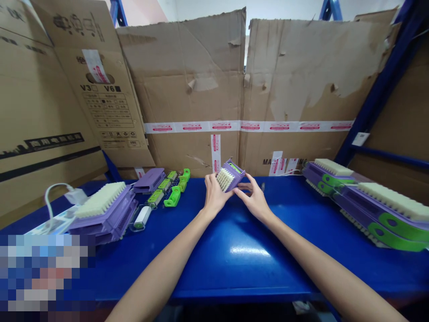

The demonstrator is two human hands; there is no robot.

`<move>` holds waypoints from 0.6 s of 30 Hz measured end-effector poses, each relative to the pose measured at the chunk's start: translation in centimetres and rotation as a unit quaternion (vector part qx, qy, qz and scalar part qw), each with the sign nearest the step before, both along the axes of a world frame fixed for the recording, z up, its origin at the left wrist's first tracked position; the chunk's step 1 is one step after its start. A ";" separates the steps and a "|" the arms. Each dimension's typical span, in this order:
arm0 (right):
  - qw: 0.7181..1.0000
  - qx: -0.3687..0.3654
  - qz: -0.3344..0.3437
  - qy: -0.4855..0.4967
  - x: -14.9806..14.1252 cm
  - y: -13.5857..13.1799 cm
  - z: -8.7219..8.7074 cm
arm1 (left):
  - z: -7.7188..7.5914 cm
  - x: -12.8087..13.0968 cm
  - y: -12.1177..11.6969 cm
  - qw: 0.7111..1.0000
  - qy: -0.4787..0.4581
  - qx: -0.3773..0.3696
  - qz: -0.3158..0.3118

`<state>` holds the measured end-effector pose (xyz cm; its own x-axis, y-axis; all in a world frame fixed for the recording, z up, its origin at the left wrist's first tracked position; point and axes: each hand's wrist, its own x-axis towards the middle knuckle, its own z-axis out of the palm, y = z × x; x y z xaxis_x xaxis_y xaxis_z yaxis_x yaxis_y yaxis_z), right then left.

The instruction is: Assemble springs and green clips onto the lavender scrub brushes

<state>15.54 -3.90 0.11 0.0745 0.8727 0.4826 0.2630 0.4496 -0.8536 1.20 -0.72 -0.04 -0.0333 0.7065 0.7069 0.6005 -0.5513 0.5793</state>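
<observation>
Head: left fingers (211, 182) grip brush (231, 175) (tilted); right fingers (251, 182) half-curled, touching.

Blue tabletop (234, 279), glossy, white glare (250, 251) toward near middle. Far side: tall taped cardboard panels (187, 85), edges ragged. Printed carton (36, 98) left, blue metal post (377, 98) right.

Bright, cool light, apparently from above; wide-angle stretch toward the edges.
From here I note a white glare streak on the glossy blue tabletop (250, 273), near-black shade beneath its front edge, and a pale wall (201, 8) brightest at top. At right, the purple-and-green plastic brushes (372, 203) look stretched by lens distortion. Cream bristles (225, 180) on the small purple plastic brush (237, 177) read slightly soft; coarse pixel blocks mask the lower-left corner.
</observation>
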 end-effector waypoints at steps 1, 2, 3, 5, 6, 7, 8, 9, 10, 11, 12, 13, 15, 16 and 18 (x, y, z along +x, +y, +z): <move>1.000 0.005 0.000 0.007 0.0 0.1 0.0 | -0.2 0.5 -0.3 0.999 -0.015 -0.027 -0.009; 1.000 0.014 -0.003 0.015 0.0 0.1 0.0 | -0.3 1.1 -0.6 0.998 -0.024 -0.055 -0.021; 0.999 0.023 -0.010 0.023 0.2 0.2 0.1 | -0.5 1.6 -0.9 0.996 -0.030 -0.083 -0.034; 0.998 0.036 -0.034 0.038 0.9 0.5 0.2 | -0.6 2.2 -1.6 0.988 -0.034 -0.133 -0.071; 0.997 0.039 -0.046 0.044 1.3 0.7 0.3 | -0.6 2.4 -1.8 0.984 -0.026 -0.149 -0.093; 0.996 0.041 -0.055 0.048 1.8 0.9 0.4 | -0.5 2.4 -2.0 0.980 -0.010 -0.160 -0.115; 0.996 0.041 -0.063 0.050 2.2 1.2 0.4 | -0.4 2.2 -2.0 0.978 0.012 -0.163 -0.132; 0.996 0.040 -0.067 0.051 2.7 1.4 0.3 | -0.2 2.0 -2.0 0.976 0.036 -0.163 -0.141; 0.996 0.039 -0.066 0.052 3.0 1.6 0.3 | 0.0 1.6 -2.0 0.975 0.059 -0.161 -0.142; 0.996 0.037 -0.061 0.052 3.3 1.7 0.2 | 0.2 1.3 -1.9 0.974 0.081 -0.159 -0.139; 0.997 0.036 -0.052 0.052 3.5 1.9 0.0 | 0.5 0.8 -1.8 0.973 0.101 -0.156 -0.134; 0.997 0.034 -0.042 0.052 3.7 2.0 -0.1 | 0.8 0.4 -1.7 0.972 0.123 -0.151 -0.128; 0.998 0.031 -0.018 0.048 3.8 2.2 -0.5 | 1.6 -0.4 -1.5 0.969 0.176 -0.136 -0.106; 0.999 0.028 -0.006 0.043 3.9 2.2 -0.6 | 2.1 -0.8 -1.5 0.967 0.205 -0.127 -0.086; 0.999 0.020 0.010 0.036 3.9 2.2 -0.8 | 3.1 -1.6 -1.6 0.957 0.267 -0.111 -0.037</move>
